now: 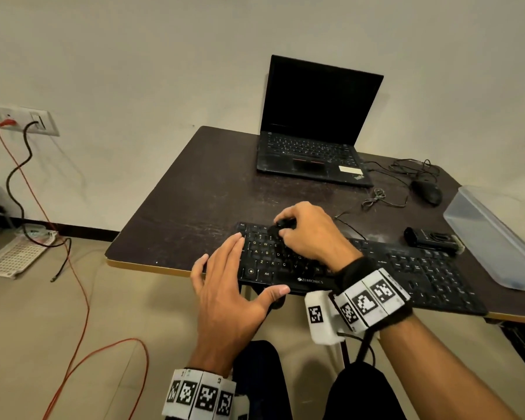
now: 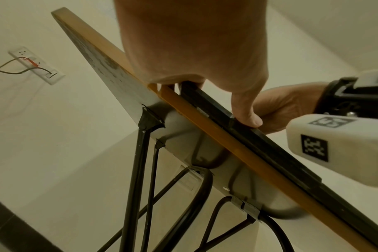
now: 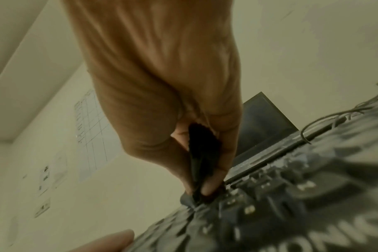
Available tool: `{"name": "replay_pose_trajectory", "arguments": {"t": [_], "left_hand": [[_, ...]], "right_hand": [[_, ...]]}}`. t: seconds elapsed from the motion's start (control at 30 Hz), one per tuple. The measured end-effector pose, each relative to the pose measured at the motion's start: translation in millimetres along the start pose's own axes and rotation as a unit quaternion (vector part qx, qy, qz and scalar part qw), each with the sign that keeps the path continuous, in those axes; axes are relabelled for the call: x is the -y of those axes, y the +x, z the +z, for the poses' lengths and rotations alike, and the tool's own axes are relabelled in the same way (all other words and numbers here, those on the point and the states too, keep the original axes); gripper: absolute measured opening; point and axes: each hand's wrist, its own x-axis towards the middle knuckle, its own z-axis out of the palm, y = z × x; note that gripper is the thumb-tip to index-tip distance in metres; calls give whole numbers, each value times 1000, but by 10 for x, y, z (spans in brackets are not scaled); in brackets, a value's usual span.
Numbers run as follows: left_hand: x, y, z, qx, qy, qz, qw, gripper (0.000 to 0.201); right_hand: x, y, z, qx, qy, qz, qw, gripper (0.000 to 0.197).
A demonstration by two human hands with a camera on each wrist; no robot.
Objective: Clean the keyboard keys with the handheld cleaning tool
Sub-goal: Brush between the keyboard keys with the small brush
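On the dark tabletop (image 1: 194, 189), at its near edge, lies the black keyboard (image 1: 376, 268), its front lip printed ZEBRONICS in white below the space bar. Both hands work at the keyboard's left end. The right hand (image 1: 309, 231) is curled around a small black cleaning tool (image 1: 284, 224), pinching it between thumb and fingers; in the right wrist view the tool's tip (image 3: 196, 197) presses down among the upper key rows. The left hand (image 1: 225, 286) lies flat with straight fingers spread across the keyboard's left edge, its thumb (image 2: 246, 112) braced against the front edge, holding nothing. White key legends such as Q, W, A, S, Z, X and Alt read clearly between the two hands. Both wrists carry bands of black-and-white square markers.

Behind the keyboard stands an open black laptop (image 1: 315, 122) with a dark screen, a white sticker on its palm rest and a small logo at its near right corner, too small to read surely. Right of the laptop sits a black mouse (image 1: 426, 190) with its thin cable looped loosely. Just behind the keyboard's right half lies a small black device (image 1: 431, 239), and beyond that a clear plastic cover (image 1: 491, 237) overhangs the tabletop's right side. Left of the keyboard, on the wall, a white socket plate (image 1: 19, 118) takes a black cord and an orange cable (image 1: 82, 283) that trails over the floor.
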Motion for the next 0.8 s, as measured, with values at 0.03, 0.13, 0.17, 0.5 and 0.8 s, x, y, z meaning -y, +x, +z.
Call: {"name": "replay_pose_trajectory", "arguments": {"t": [0.03, 0.13, 0.17, 0.5, 0.8], "left_hand": [[-4, -1, 1, 0, -1, 0, 1000, 102], [-11, 5, 3, 2, -3, 0, 1000, 102], [-8, 8, 5, 2, -3, 0, 1000, 103], [22, 6, 20, 0, 2, 7, 1000, 107], [18, 10, 26, 1, 7, -2, 1000, 105]], "right_hand": [[13, 8, 0, 17, 9, -11, 1000, 35], [33, -32, 13, 57, 15, -54, 997, 36], [16, -57, 15, 60, 12, -64, 996, 36], [-313, -331, -13, 5, 22, -67, 997, 22], [-541, -722, 76, -71, 84, -77, 991, 12]]}}
